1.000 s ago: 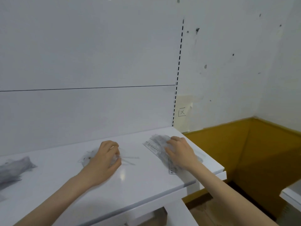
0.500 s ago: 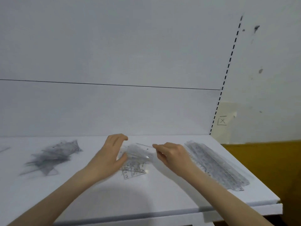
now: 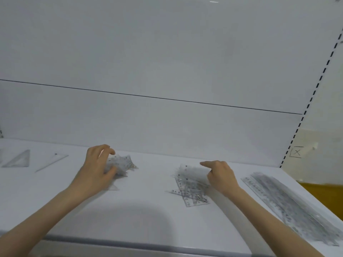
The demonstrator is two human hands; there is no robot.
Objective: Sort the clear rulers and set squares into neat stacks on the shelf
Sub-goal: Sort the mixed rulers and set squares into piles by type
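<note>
A white shelf (image 3: pixel 148 219) runs below a plain white back panel (image 3: pixel 167 52), which has a dark seam line across it. A mixed pile (image 3: pixel 191 184) of clear rulers and set squares lies near the middle of the shelf.

The left hand (image 3: pixel 96 169) is to the left of that pile and apart from it. Its thumb and fingers are curled round a bundle of clear set squares (image 3: pixel 122 164), which fans out from the grip. The right hand (image 3: pixel 222 176) sits at the pile's far right corner. Its index finger points left over the pile's far edge and the other fingers are folded down against the pieces. Whether it grips any of them cannot be told.

A stack of long rulers (image 3: pixel 289 203) lies slantwise to the right of the pile, near the shelf's end. Far to the pile's left, beyond the left hand, a single set square (image 3: pixel 18 160) and a thin clear piece (image 3: pixel 52 162) lie flat. Up and right of the pile are a slotted strip (image 3: pixel 315 89) and a paper label (image 3: pixel 297 152) with a boxed X.
</note>
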